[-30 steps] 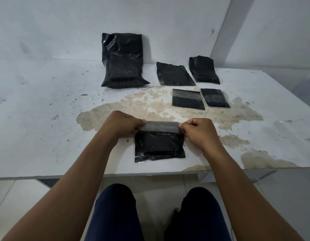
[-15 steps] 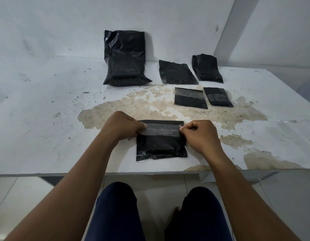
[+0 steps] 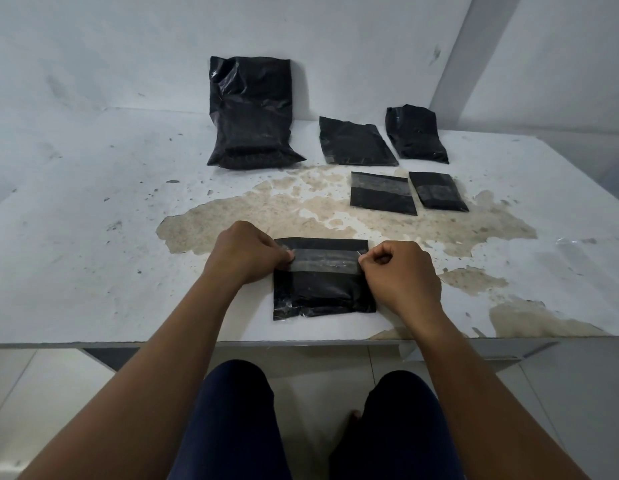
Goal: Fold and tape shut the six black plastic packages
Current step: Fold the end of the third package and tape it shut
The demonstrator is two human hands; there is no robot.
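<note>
Large black package point(image 3: 251, 112), far left of the row, propped against the wall at the back of the counter point(image 3: 93, 237). Left hand point(image 3: 247, 254), near the front edge, fingers curled and pinching the left end of a strip of clear tape point(image 3: 325, 260). Nearest package point(image 3: 322, 278), flat on the counter between both hands, with the tape stretched across its upper part. Right hand point(image 3: 400, 271), fingers curled, pinching the tape's right end at the package's right edge. Flat package point(image 3: 355, 142), back row, right of the large one. Taped package point(image 3: 382, 194), just in front of it, tape band across its top half. Small taped package point(image 3: 438, 191), just beside that one. Rear-right package point(image 3: 415, 135), its top against the wall. Counter surface white, with a worn tan patch point(image 3: 232, 216) at the centre.
</note>
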